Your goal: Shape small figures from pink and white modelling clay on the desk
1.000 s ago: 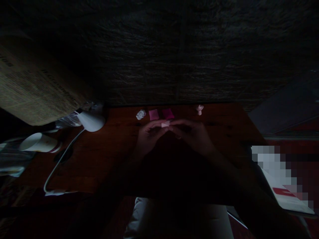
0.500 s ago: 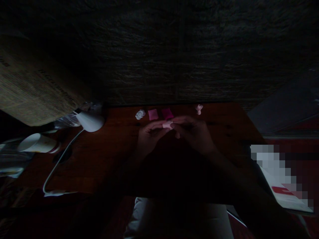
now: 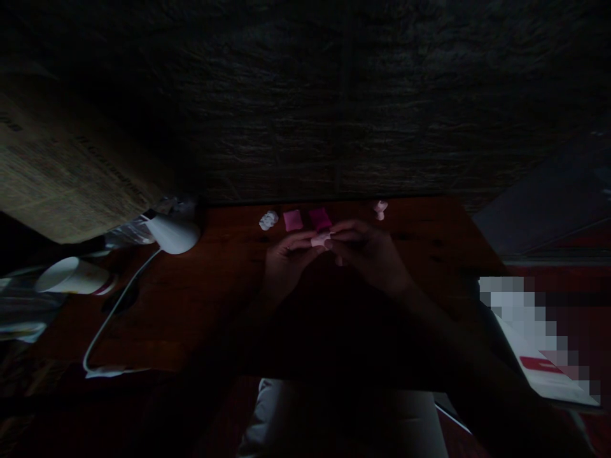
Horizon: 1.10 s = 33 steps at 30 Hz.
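While both hands meet over the table [image 3: 191, 299], toward its far edge, the fingers of each are bent and pinching one pale pink piece [image 3: 321, 240] — left hand [image 3: 285, 262] on its left end, right hand [image 3: 379, 256] on its right, thumbs on the near side. A small pinkish bit shows just below the right fingers; too dark to tell if it's a fingertip or part of the piece.

Just past the fingertips, magenta square [image 3: 320, 219] lying flat. Light pink square [image 3: 293, 220] beside it to the left, the two apart. White crumpled lump [image 3: 268, 220] next, left again. Pink flared piece [image 3: 380, 210] sits right of these, by the far edge, wide end away from the hands.

Further out, by the far left corner: white cone-shaped object [image 3: 174, 234], pale cable [image 3: 112, 312] running from near it to the near left part of the table. Clear plastic [image 3: 128, 231] behind the cone, printed brown package [image 3: 71, 159] above that. Paper cup [image 3: 74, 276] at the left edge, mouth facing left. Textured wall [image 3: 286, 108] along the far edge — very dim overall, fine detail lost.
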Tool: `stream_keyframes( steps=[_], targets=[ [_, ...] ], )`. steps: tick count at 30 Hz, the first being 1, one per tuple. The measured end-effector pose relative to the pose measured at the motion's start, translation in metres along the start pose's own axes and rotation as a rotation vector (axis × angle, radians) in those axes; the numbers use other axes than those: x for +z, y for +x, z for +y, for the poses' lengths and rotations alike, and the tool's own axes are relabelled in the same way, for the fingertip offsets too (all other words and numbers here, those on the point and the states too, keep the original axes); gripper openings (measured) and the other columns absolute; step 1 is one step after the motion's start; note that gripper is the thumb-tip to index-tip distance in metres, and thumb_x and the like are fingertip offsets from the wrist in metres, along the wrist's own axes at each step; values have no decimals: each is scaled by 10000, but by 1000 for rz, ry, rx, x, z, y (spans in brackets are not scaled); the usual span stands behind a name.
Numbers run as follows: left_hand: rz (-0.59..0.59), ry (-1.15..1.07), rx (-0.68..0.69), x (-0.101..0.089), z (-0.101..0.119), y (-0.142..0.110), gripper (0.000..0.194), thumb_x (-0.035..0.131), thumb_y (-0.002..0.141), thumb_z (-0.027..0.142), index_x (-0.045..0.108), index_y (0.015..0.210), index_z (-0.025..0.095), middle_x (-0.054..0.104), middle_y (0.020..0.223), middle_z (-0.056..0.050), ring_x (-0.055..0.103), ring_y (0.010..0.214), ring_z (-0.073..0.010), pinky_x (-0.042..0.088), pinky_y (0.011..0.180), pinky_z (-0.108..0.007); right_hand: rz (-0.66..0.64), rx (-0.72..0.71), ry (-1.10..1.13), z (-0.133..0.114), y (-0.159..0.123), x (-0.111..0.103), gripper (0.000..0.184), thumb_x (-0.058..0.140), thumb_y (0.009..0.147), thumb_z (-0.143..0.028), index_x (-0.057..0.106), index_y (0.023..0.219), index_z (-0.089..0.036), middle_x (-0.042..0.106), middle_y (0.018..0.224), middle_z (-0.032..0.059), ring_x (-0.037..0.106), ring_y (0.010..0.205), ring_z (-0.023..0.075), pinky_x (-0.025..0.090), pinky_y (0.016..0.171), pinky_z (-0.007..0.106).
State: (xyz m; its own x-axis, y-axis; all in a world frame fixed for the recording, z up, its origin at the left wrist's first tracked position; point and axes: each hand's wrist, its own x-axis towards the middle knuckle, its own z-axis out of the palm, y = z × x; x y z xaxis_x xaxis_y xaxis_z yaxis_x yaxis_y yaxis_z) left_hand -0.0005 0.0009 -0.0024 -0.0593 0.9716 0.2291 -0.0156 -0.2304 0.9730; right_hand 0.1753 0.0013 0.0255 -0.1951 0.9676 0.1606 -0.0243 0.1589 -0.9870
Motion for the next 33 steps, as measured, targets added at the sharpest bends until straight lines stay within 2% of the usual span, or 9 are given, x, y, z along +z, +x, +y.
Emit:
stream_keyframes(
  steps=[5,10,14,18,22,26,33],
  targets=[
    [19,29,-2,-1,-3,1,309,871,677,223,762,966,227,792,831,-17,749,811,-192,595,789,-320,-13,52,-11,-4,1,-4,388,743,841,-416,662,1134,-175,775,887,47,658,545,113,528,509,243],
    [22,30,34,-1,-6,2,307,861,681,214,753,968,220,795,840,-11,756,819,-184,601,823,-325,-24,64,47,-2,2,-4,414,813,762,-419,668,1068,-181,780,946,64,663,581,124,549,529,258],
    [-3,-21,-2,0,-4,1,354,874,661,223,747,991,219,800,853,-20,759,837,-191,601,815,-323,-19,42,64,-2,2,-6,368,804,772,-423,663,1017,-188,769,916,58,676,643,140,535,520,247],
    [-30,-88,-77,-1,-1,0,380,867,684,275,737,1036,219,805,925,-38,758,862,-198,598,812,-337,-76,44,48,-3,2,-6,374,802,779,-397,655,1058,-196,760,906,47,685,672,145,546,542,251],
    [-16,-81,-48,-3,-1,1,344,869,678,257,747,996,214,803,887,-27,753,820,-180,596,802,-322,-91,43,32,-1,2,-4,436,826,754,-388,651,1102,-192,768,920,47,678,657,141,568,580,275],
    [-12,-89,-19,0,-1,0,324,879,659,230,759,960,214,799,878,-26,751,832,-184,598,806,-319,-97,40,-2,0,2,-6,384,791,784,-369,659,1097,-189,761,875,36,650,614,126,540,542,253],
    [-31,-143,-138,0,4,1,305,833,729,344,764,993,209,797,892,-35,716,704,-139,577,681,-270,-110,7,-18,2,2,-7,349,749,817,-330,656,1123,-190,747,877,33,638,601,118,522,541,250]
  ],
)
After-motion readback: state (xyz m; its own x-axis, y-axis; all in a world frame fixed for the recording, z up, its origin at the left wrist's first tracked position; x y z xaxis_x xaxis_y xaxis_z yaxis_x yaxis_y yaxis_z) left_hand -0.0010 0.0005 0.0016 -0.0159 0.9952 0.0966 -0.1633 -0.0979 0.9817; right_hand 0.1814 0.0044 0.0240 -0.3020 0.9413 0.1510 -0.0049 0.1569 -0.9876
